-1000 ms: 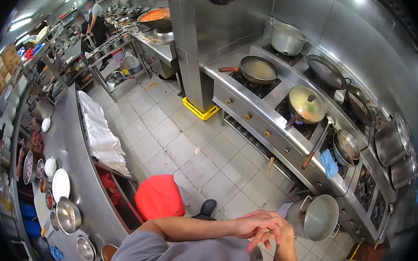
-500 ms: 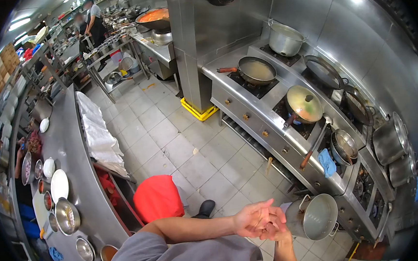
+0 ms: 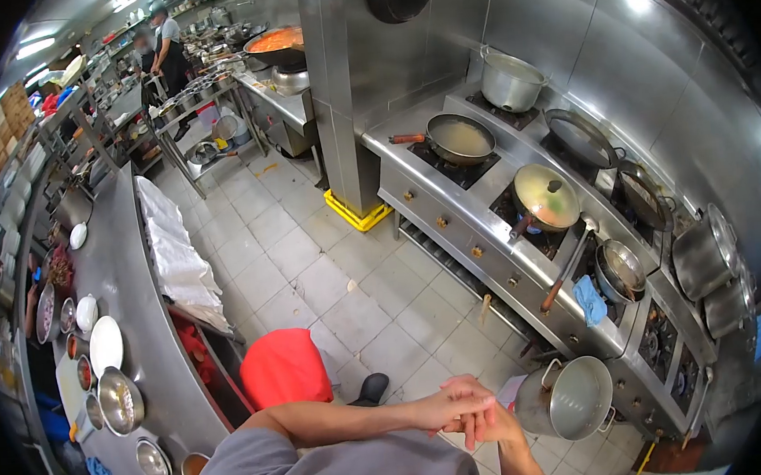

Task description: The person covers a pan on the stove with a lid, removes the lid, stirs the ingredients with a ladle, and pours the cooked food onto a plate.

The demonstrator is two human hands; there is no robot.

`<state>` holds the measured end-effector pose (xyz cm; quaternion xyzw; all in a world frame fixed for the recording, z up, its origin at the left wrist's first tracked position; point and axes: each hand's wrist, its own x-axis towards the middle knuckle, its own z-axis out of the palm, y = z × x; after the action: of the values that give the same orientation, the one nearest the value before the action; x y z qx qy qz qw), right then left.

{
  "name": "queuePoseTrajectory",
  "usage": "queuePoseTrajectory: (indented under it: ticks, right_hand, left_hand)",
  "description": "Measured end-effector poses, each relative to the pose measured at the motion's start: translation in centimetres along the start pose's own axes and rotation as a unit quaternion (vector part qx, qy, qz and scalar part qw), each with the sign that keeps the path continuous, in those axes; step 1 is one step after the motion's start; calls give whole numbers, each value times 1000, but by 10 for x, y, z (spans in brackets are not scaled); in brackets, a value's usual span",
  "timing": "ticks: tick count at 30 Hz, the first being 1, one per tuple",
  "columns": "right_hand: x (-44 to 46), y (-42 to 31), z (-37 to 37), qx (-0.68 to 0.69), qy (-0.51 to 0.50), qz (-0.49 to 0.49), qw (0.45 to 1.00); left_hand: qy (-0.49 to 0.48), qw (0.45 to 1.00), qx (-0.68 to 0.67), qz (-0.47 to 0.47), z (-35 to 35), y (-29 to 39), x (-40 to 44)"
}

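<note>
My left hand (image 3: 451,404) and my right hand (image 3: 494,421) meet in front of my body, pressed against each other. The left hand's fingers lie across the right hand and close on it. Some of the right hand's fingers hang straight and apart; the rest are covered. No object shows in either hand. Close beyond the right hand, a large grey two-handled pot (image 3: 577,398) stands low beside the range. A lidded pan (image 3: 546,197) sits on a lit burner, and another pan with cloudy liquid (image 3: 461,139) is at a farther burner.
A red-covered item (image 3: 284,368) stands by my leg on the tiled floor. Along the left, a steel counter (image 3: 154,342) bears bowls and a white plate (image 3: 106,347). A ladle (image 3: 568,268) and a blue cloth (image 3: 590,300) lie on the range. Two people (image 3: 169,54) stand far back.
My hands have shifted from a loose, upturned clasp to the left hand's fingers lying across the right hand. The view has moved slightly; the cookware stays put.
</note>
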<state>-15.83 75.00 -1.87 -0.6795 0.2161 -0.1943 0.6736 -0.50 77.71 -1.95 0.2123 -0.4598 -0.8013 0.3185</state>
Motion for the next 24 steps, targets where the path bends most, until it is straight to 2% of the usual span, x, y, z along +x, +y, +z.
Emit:
queuePoseTrajectory:
  ticks: [1,3,4,5,6,7,8,10,12,14,15,17,18,20,24]
  right_hand:
    - [2,8,-2,217,-26,84,972]
    - [6,17,-12,254,-42,82,963]
    - [7,23,-17,296,-59,83,950]
    - [4,36,-21,296,-59,82,950]
    - [-1,55,-24,288,-36,135,947]
    - [-2,64,-25,279,-13,188,942]
    - [0,72,-26,279,-13,188,942]
    - [6,72,-18,99,-46,155,982]
    - [9,69,-11,62,-27,160,985]
    - [11,69,-7,-109,-1,177,978]
    - [12,67,-3,-107,0,178,978]
    - [14,60,3,-194,54,136,970]
    - [13,61,2,-194,54,137,970]
    - [11,66,-2,-211,29,155,965]
    - [8,91,-7,-231,35,183,955]
  left_hand:
    - [0,1000,2,2,-4,-1,-2]
    - [22,996,6,86,-15,-5,-8]
    - [21,996,7,86,-20,-5,-12]
    - [-3,994,71,84,-25,-4,-18]
    - [-26,987,134,81,-29,-3,-22]
    - [-40,977,209,7,-29,1,-25]
    - [-39,977,209,7,-29,0,-25]
    - [-59,893,442,59,-26,-10,-25]
    - [-45,889,452,48,-25,-22,-26]
    - [-32,871,489,23,-25,-25,-26]
    - [-33,872,488,23,-24,-26,-26]
    - [13,868,493,66,-21,-27,-26]
    - [13,868,492,66,-20,-31,-24]
    - [73,869,490,18,-18,-40,-18]
    - [91,873,478,29,-24,-51,-11]
